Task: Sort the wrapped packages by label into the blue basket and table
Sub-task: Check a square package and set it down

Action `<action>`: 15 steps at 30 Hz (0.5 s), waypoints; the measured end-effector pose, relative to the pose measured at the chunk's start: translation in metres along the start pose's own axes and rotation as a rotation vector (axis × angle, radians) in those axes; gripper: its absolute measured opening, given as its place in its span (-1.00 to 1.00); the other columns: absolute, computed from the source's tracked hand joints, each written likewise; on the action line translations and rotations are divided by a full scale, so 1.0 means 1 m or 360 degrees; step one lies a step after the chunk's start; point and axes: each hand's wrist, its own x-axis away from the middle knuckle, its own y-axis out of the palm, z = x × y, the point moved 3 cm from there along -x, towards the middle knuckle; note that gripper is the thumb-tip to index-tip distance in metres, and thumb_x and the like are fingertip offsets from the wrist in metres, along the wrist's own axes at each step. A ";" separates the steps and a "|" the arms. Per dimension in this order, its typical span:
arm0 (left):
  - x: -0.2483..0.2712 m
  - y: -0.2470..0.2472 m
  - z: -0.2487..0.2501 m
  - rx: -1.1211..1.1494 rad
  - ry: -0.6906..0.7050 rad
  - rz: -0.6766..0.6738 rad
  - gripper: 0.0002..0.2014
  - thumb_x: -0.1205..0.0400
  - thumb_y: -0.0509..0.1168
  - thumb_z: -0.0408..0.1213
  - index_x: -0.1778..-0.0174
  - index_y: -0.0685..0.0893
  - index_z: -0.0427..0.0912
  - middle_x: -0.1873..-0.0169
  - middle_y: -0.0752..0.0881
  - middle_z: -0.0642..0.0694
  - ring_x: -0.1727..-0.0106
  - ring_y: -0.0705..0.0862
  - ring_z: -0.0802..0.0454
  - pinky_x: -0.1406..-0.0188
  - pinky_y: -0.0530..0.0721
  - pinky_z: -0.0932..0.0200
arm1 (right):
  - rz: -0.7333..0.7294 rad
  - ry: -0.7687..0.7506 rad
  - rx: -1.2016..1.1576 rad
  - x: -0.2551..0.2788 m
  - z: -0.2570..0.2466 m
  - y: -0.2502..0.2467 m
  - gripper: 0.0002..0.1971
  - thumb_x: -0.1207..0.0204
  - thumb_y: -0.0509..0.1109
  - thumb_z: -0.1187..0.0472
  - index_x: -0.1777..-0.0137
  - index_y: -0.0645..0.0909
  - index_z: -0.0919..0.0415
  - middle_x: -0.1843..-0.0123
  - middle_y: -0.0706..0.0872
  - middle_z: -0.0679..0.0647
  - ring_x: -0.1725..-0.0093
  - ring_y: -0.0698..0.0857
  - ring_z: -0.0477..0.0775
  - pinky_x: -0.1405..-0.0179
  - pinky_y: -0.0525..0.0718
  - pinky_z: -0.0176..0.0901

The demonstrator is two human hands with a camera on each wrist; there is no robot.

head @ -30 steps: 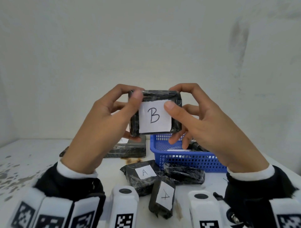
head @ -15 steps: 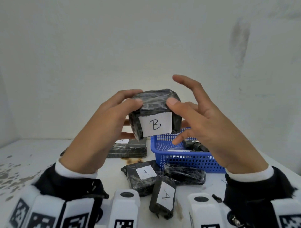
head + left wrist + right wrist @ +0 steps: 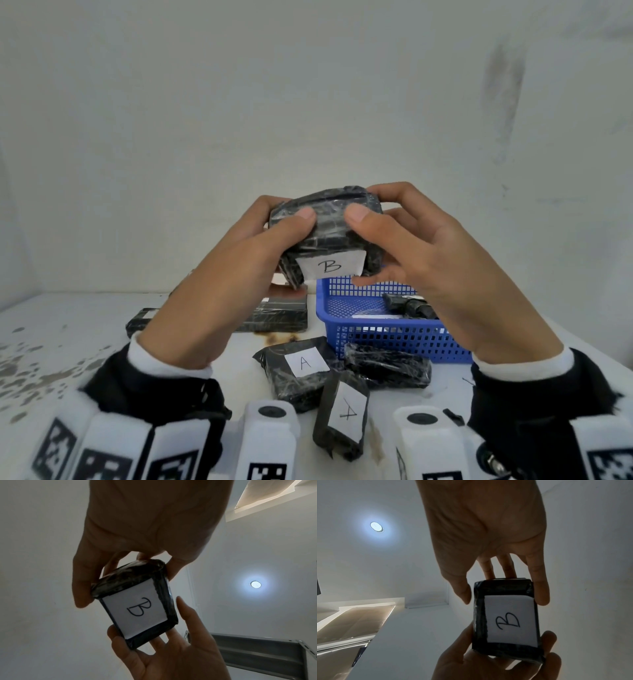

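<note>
Both hands hold one black wrapped package [image 3: 325, 233] in the air at the middle of the head view, above and just left of the blue basket [image 3: 394, 334]. The left hand [image 3: 219, 284] has its thumb over the top and its fingers [image 3: 82, 588] curled round the left side; the right hand [image 3: 442, 274] mirrors it, thumb on top and fingers [image 3: 541, 588] wrapped round the far edge. Its white label, marked B, faces the camera low on the package, tipped downward.

The sorting looks partly done. The basket, right of centre, already holds at least one dark wrapped item [image 3: 409, 305] and something pale and flat; their labels cannot be read. On the surface [image 3: 85, 346] a long flat package [image 3: 274, 313] lies behind the left wrist, mostly hidden. In front of the basket, lower centre, lie three more: one labelled A [image 3: 301, 368], a narrow one [image 3: 342, 416] whose label also seems to read A, and one [image 3: 387, 366] with no label showing.

Judging by this, the B package is probably bound for the basket, and the three near packages remain to be handled.
</note>
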 end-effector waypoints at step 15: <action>0.001 -0.001 -0.002 -0.0245 0.0121 -0.0015 -0.41 -0.51 0.44 -0.19 -0.37 0.36 0.34 -0.10 0.70 -0.02 0.22 0.84 0.07 0.29 0.75 0.33 | 0.0053 0.0036 0.0005 -0.001 -0.004 -0.008 -0.50 -0.35 0.38 -0.32 -0.32 0.51 -0.35 0.00 0.80 0.32 0.19 0.85 0.29 0.14 0.85 0.06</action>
